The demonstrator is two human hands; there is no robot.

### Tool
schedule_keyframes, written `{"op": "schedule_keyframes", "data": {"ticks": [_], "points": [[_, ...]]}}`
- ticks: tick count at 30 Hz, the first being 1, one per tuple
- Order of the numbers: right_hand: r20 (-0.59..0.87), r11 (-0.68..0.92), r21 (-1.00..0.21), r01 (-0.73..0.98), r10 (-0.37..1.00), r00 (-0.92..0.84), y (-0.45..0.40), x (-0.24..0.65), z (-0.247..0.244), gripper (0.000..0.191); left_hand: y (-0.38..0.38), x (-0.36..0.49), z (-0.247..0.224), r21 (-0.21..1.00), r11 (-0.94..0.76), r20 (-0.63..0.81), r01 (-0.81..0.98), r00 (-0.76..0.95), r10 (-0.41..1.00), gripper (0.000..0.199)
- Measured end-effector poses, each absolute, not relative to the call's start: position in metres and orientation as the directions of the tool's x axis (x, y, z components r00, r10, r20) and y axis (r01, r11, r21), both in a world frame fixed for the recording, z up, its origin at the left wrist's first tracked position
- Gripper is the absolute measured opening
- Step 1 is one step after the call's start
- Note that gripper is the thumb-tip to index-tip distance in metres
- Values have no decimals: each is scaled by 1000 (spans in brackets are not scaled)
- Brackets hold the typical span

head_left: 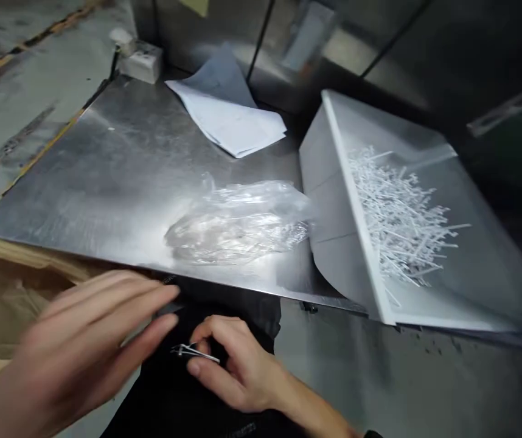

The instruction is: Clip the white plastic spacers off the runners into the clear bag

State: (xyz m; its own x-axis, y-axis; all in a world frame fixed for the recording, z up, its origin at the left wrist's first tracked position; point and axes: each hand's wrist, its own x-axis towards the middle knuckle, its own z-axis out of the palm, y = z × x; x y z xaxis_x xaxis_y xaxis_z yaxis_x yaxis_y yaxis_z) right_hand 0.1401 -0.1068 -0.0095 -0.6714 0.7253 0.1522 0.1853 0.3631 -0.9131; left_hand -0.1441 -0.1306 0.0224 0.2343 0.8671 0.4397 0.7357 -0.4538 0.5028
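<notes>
My left hand (92, 340) is raised over the table's front edge at the lower left, blurred, its fingers stretched out and thumb apart, with nothing visible between them. My right hand (238, 365) is in front of my dark clothing, thumb and fingers curled round a few small white sticks (199, 353) whose ends point left towards my left hand. Beyond the hands, a crumpled clear plastic bag (243, 225) lies on the metal table (92, 176). To its right stands a white bin (343, 182) holding a heap of thin white sticks (398, 219).
Folded white papers (238, 121) lie at the back of the table, near a small white box (145, 61) at its back left corner. An open cardboard box (10, 292) with brown paper inside is at the lower left, below the table edge.
</notes>
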Motion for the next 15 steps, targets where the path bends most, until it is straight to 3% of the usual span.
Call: {"op": "schedule_keyframes", "data": {"ticks": [2, 3, 5, 7, 9, 11, 13, 15], "points": [[185, 349, -910, 225, 825, -534, -112, 167, 2, 14, -77, -86, 35, 363, -707, 527, 607, 492, 693, 37], [212, 351, -904, 245, 864, -457, -114, 179, 6, 9, -52, -60, 37, 293, -757, 554, 584, 542, 632, 26], [280, 374, -882, 289, 906, -317, -111, 198, 11, 4, -11, -22, 36, 153, -781, 576, 606, 587, 569, 25], [388, 441, -829, 343, 896, -214, -99, 207, 13, 14, 17, -6, 37, 70, -737, 562, 672, 584, 586, 29], [516, 544, -726, 420, 835, -188, -79, 209, 13, 19, 28, -5, 47, 97, -707, 529, 701, 566, 633, 33], [591, 618, -600, 507, 770, -239, -55, 205, 11, 14, 28, -15, 65, 197, -681, 481, 705, 536, 694, 35], [552, 615, -518, 595, 772, -317, -35, 201, 9, 10, 22, -30, 82, 285, -606, 410, 742, 478, 777, 38], [450, 566, -476, 674, 815, -366, -25, 198, 7, 20, 16, -51, 92, 332, -495, 330, 803, 393, 858, 43]]}}
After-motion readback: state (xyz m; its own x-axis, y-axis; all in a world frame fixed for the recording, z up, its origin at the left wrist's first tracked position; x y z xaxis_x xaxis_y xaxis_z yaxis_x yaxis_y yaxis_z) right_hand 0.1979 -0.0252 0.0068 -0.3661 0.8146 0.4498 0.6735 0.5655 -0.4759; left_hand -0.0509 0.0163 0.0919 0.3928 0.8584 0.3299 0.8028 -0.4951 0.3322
